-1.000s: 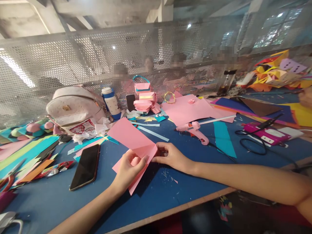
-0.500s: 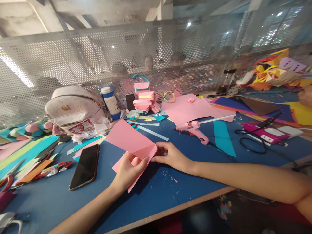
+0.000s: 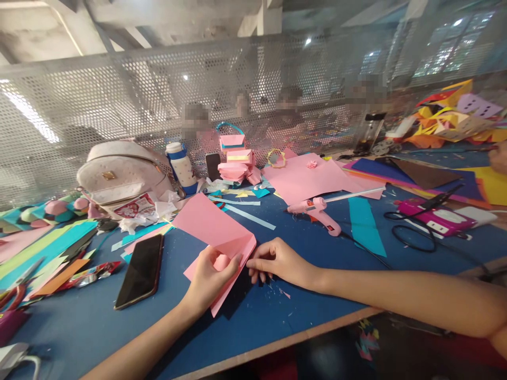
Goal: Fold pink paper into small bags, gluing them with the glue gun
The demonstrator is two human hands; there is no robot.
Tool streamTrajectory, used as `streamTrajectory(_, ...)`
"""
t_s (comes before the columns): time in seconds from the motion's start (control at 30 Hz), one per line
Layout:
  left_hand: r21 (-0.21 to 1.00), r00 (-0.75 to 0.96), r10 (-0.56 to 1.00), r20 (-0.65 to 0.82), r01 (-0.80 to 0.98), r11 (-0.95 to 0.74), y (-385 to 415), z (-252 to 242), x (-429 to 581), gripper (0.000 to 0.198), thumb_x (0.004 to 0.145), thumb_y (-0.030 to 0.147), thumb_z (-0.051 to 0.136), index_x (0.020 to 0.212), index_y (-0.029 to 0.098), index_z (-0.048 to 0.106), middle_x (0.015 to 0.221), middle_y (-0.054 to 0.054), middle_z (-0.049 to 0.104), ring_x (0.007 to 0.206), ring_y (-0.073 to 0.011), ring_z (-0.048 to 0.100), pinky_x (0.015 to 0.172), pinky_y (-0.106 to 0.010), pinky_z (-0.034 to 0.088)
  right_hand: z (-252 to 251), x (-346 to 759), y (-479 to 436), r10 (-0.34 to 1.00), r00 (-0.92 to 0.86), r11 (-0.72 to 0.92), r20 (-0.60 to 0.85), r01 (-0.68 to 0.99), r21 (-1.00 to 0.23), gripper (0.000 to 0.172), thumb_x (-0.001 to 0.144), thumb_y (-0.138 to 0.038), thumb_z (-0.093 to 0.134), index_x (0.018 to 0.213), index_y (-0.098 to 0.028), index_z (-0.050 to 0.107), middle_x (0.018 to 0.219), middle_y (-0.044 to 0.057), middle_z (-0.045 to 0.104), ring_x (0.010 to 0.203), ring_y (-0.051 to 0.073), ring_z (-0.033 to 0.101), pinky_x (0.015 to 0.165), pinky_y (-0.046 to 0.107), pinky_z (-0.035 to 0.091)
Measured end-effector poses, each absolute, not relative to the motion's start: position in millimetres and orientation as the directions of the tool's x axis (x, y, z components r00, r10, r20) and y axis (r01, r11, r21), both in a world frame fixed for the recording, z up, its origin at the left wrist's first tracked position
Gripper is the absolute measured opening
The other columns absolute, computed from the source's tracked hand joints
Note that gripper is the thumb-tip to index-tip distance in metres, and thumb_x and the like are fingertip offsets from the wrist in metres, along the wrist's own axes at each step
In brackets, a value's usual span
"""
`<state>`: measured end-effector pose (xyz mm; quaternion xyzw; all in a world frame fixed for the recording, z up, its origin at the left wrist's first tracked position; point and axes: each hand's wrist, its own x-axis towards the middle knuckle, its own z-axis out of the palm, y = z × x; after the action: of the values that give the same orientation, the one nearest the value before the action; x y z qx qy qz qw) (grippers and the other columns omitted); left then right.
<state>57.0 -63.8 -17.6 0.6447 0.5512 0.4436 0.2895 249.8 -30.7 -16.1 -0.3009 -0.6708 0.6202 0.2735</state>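
A folded sheet of pink paper (image 3: 214, 219) is held up over the blue table, tilted, its layers spreading apart toward the left. My left hand (image 3: 212, 274) grips its lower part, with the thumb on top and the other fingers partly hidden by the paper. At the right-hand folded edge, the thumb and index finger of my right hand (image 3: 271, 261) are pinched together on the paper's edge. The remaining fingers of that hand curl below, over the table. Between the left thumb and fingers a small rounded patch of pink shows.
A black phone (image 3: 139, 272) lies left of the paper. Right of it are a pink glue gun (image 3: 322, 214) with a cord, a blue paper strip (image 3: 364, 224) and a magenta power strip (image 3: 431, 216). Behind stand a backpack (image 3: 122, 169), a bottle (image 3: 181, 166) and a pink paper model (image 3: 235, 163).
My right hand has slid a little down along the folded edge, and its lower fingers have dropped into view. My left hand keeps its hold on the pink paper.
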Motion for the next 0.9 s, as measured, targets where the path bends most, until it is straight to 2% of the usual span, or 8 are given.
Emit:
streamTrajectory(0.1,0.865,-0.062,0.960,0.273,0.452,-0.217,-63,-21,57,0.031,0.075,0.043,0.066,0.083,0.012,0.066,0.077,-0.007,0.071,0.078,-0.0232,0.067,0.071,-0.032,0.051,-13,247,-44,0.678,-0.725,-0.116,-0.120,0.056,-0.992,0.041,0.084,-0.051,0.062,0.086,-0.010,0.071,0.074,0.008,0.072,0.051,0.009,0.060,0.043,0.017,0.041)
streamTrajectory(0.23,0.873,-0.059,0.959,0.278,0.431,-0.227,-65,-24,61,0.026,0.075,0.039,0.067,0.082,0.014,0.065,0.079,-0.006,0.072,0.077,-0.0217,0.067,0.070,-0.031,0.051,-9,243,-58,0.632,-0.749,-0.258,-0.201,0.042,-0.965,0.042,0.087,-0.051,0.058,0.091,-0.011,0.070,0.072,0.006,0.070,0.047,0.007,0.058,0.041,0.016,0.042)
streamTrajectory(0.43,0.877,0.013,0.963,0.270,0.408,-0.252,-69,-22,64,0.016,0.077,0.032,0.067,0.074,0.016,0.065,0.071,-0.002,0.071,0.071,-0.0190,0.066,0.065,-0.027,0.049,-9,244,-60,0.596,-0.773,-0.233,-0.217,0.093,-0.968,0.048,0.091,-0.053,0.051,0.087,-0.009,0.070,0.062,0.002,0.064,0.039,0.004,0.051,0.038,0.014,0.040)
streamTrajectory(0.57,0.874,0.049,0.966,0.255,0.416,-0.251,-71,-18,66,0.019,0.079,0.033,0.063,0.071,0.015,0.065,0.069,-0.002,0.069,0.068,-0.0176,0.065,0.064,-0.026,0.049,-7,243,-61,0.602,-0.759,-0.218,-0.247,0.141,-0.966,0.040,0.093,-0.043,0.050,0.085,-0.010,0.069,0.057,0.000,0.061,0.037,0.004,0.050,0.036,0.013,0.037)
streamTrajectory(0.7,0.894,0.108,0.974,0.201,0.387,-0.227,-72,-18,67,0.022,0.082,0.036,0.060,0.080,0.014,0.064,0.065,-0.001,0.065,0.061,-0.0147,0.059,0.058,-0.024,0.046,-9,240,-63,0.634,-0.736,-0.180,-0.237,0.157,-0.971,0.032,0.093,-0.030,0.046,0.084,-0.010,0.070,0.054,-0.002,0.059,0.035,0.004,0.048,0.035,0.013,0.036)
streamTrajectory(0.9,0.943,0.277,0.951,0.139,0.256,-0.213,-69,-22,66,0.025,0.087,0.038,0.055,0.078,0.015,0.056,0.063,0.002,0.058,0.058,-0.0106,0.054,0.055,-0.022,0.041,-9,239,-65,0.690,-0.687,-0.159,-0.228,0.164,-0.974,0.030,0.092,-0.026,0.044,0.084,-0.010,0.068,0.050,-0.003,0.057,0.033,0.004,0.046,0.032,0.013,0.033)
